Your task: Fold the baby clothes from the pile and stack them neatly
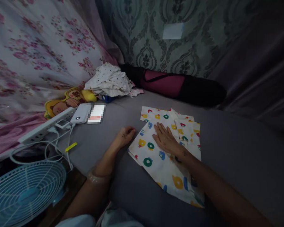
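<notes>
A white short-sleeved shirt [151, 164] printed with colourful letters lies on the grey bed sheet [239, 151]. It is spread mostly flat, with its hem towards me and some folded layers on its right side. My right hand [165, 138] rests palm down on the upper middle of the shirt, fingers stretched out. Just left of the shirt, my left hand [126, 136] rests on the sheet with its fingers loosely curled in. Nothing shows in it, and a small gap separates it from the fabric.
A white power strip [47, 126] with cables, a white power bank [80, 114] and a yellow strip [71, 147] lie left. A blue fan [28, 192] stands lower left. Crumpled clothes [110, 80] and a long black-and-maroon bag [165, 83] lie along the wall.
</notes>
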The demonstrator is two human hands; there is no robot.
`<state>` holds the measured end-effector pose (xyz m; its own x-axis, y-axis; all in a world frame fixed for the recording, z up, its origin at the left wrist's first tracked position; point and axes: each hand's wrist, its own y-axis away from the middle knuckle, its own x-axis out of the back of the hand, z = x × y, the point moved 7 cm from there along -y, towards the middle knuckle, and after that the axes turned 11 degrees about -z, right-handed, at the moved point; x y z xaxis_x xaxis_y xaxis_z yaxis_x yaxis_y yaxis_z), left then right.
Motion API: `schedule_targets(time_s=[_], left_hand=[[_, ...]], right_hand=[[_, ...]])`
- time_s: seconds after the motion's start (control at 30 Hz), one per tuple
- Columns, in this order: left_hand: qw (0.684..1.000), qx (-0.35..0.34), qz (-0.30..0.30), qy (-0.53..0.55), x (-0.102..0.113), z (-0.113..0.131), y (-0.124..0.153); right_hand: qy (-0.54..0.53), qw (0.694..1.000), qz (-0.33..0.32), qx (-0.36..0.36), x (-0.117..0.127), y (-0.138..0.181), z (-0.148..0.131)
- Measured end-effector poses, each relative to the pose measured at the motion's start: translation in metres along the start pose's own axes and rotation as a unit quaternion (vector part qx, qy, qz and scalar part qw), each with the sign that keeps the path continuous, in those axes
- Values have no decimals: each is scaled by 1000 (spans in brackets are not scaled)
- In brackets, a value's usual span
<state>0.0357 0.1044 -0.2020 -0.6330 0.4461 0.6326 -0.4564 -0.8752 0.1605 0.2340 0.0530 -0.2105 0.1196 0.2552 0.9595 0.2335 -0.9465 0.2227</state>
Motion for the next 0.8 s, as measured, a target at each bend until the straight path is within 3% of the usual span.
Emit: schedule_targets(time_s=[0.53, 0.7, 0.8], left_hand=[[999, -3, 41, 30, 5, -13, 0], [998, 14, 53, 33, 6, -17, 0], [998, 14, 65, 17, 8, -17, 1]], right_hand=[[-24, 969, -33, 244, -16, 72, -119], [-64, 927, -55, 365, -7, 88, -141], [-131, 914, -39, 382, 12, 78, -135]])
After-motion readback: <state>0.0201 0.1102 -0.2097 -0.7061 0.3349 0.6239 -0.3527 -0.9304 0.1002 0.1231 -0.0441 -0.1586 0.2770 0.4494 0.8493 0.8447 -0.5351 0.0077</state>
